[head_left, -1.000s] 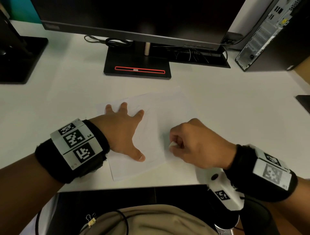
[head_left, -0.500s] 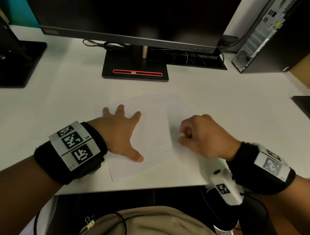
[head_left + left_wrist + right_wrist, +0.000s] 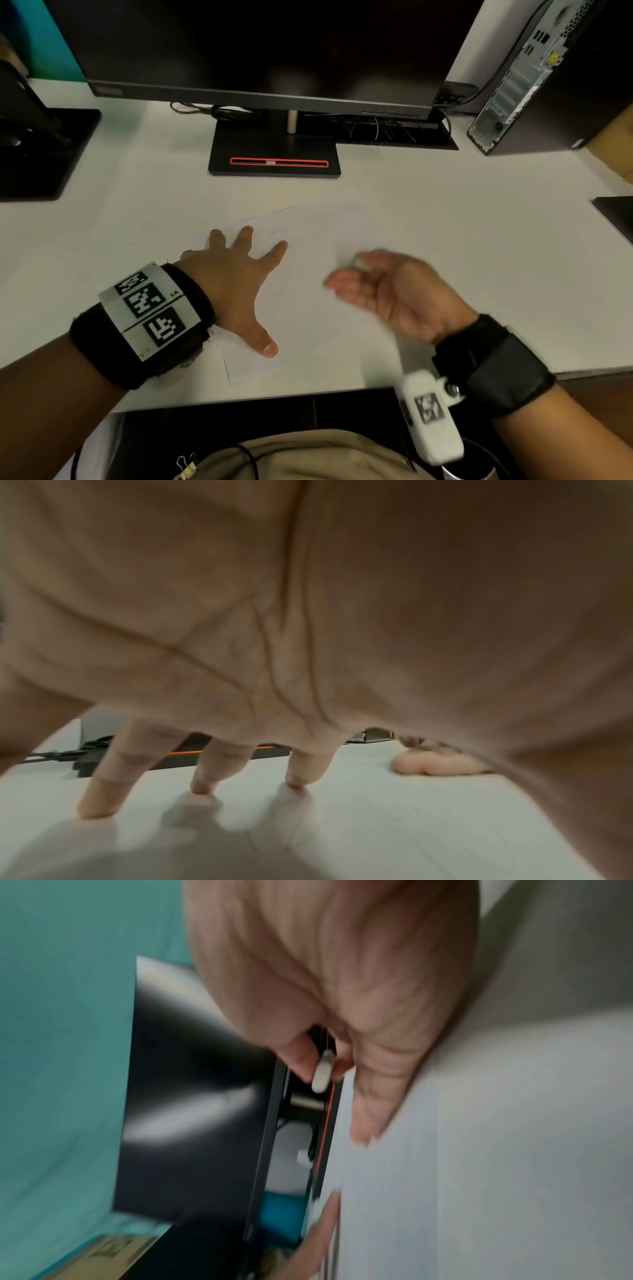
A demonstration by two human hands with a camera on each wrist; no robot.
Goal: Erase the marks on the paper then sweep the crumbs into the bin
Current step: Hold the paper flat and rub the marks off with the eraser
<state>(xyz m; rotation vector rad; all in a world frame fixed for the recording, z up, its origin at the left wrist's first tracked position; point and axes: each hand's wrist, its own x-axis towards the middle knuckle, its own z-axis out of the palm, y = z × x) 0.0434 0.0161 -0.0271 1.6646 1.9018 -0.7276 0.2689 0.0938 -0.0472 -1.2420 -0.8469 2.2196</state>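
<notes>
So we've got a white desk (image 3: 479, 260) filling most of the head view, with a big dark monitor (image 3: 267, 48) up at 12 o'clock on its black stand (image 3: 274, 150), the one with the red strip. A PC tower (image 3: 534, 75) sits out at 2 o'clock, and another black base (image 3: 37, 150) at 10 o'clock.

Dead centre on the desk lies the paper (image 3: 318, 301), a white sheet turned a bit askew, its near corner poking out around 6 o'clock close to the desk edge. Any marks on it are too faint for us to make out.

Our left hand (image 3: 236, 287) is at about 9 o'clock of the sheet, palm down, fingers (image 3: 103, 791) spread wide and pressing the paper flat; the left wrist view shows the tips planted on the white surface.

Our right hand (image 3: 397, 291) is at 3 o'clock of the sheet, turned on its edge, little-finger side down by the paper, and it's motion-blurred. The long fingers are stretched out toward 9 o'clock. In the right wrist view the thumb and a finger pinch a small white eraser (image 3: 322, 1073), tucked up by the palm.

We can't spot crumbs or a bin in any view.
</notes>
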